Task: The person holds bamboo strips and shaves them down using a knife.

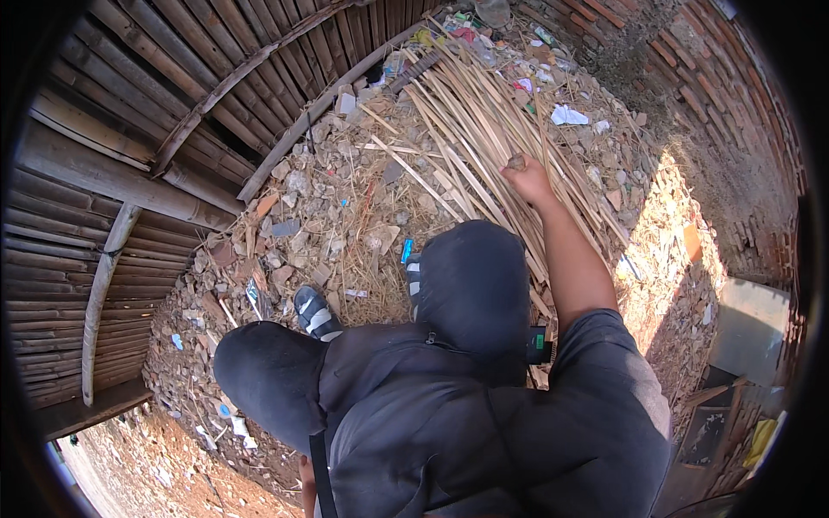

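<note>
My right hand [528,183] is stretched out forward over a long pile of split bamboo strips [471,112]. Its fingers are closed around a small brownish lump that looks like a stone [516,161]. The strips lie lengthwise beneath that hand and run from the far rubble back past my right knee. Of my left arm, just a sliver of skin [307,483] shows beside a dark strap at the lower edge. The left fingers cannot be made out.
Broken brick, stones and litter [302,181] cover the ground around my sandalled feet. A bamboo slat wall [129,104] stands on the left, a brick wall [717,95] on the right. A grey panel [749,332] leans at the right. Near my right knee is a small black device [539,344].
</note>
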Demonstrator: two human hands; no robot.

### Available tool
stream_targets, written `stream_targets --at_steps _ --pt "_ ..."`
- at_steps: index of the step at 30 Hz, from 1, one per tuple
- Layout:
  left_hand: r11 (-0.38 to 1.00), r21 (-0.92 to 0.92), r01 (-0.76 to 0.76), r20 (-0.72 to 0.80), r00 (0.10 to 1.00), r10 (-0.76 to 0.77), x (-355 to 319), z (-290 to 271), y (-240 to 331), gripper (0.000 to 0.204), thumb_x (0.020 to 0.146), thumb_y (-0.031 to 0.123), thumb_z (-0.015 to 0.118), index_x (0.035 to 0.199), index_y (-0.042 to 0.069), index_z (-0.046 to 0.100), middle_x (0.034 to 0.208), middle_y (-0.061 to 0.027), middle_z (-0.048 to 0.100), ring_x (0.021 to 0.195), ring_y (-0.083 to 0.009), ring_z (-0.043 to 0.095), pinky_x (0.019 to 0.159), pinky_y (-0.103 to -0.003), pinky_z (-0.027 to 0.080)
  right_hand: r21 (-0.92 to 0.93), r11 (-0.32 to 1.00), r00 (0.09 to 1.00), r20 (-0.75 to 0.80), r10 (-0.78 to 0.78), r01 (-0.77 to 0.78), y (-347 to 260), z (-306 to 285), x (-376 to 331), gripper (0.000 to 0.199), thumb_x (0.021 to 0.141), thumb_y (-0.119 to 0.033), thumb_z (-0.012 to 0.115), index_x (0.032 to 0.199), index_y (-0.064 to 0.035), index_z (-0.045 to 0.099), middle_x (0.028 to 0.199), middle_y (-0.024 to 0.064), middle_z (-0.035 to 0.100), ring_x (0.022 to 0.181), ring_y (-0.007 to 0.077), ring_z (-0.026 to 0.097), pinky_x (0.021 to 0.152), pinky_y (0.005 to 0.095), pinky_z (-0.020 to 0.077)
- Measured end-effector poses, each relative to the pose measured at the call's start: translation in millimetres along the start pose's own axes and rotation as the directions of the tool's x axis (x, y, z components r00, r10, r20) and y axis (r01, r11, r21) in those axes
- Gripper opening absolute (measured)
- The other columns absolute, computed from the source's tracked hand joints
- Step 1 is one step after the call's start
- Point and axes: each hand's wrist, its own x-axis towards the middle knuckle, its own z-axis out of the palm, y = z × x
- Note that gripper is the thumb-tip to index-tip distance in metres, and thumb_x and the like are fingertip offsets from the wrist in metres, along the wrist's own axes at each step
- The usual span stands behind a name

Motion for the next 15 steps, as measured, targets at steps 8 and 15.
stream_targets --at_steps 8,15 --pt "0.996 -0.039 -0.083 -0.042 0.996 0.082 6.6 -9.8 70.2 0.05 0.104 0.047 0.047 0.123 0.001 0.052 0.107 -0.0227 0.066 0.098 -0.0402 0.064 0.078 -0.05 0.048 -0.289 0.95 0.983 0.105 0.153 -0.117 159.6 26.4 -73.0 0.037 0.078 -0.025 0.08 0.103 0.0001 0.069 0.089 0.0166 0.073 0.084 0.0291 0.071 0.075 0.0397 0.0536" --pt "0.995 -0.039 -0.087 -0.008 0.996 0.086 -6.9 9.7 95.6 0.05 0.104 0.047 0.047 0.125 0.002 0.051 0.109 -0.0199 0.065 0.098 -0.037 0.064 0.077 -0.048 0.049 -0.426 0.882 0.948 0.141 0.286 -0.203 153.5 38.9 -82.5 0.047 0.077 -0.033 0.079 0.111 -0.0012 0.07 0.103 0.0265 0.072 0.1 0.0407 0.07 0.087 0.0457 0.054"
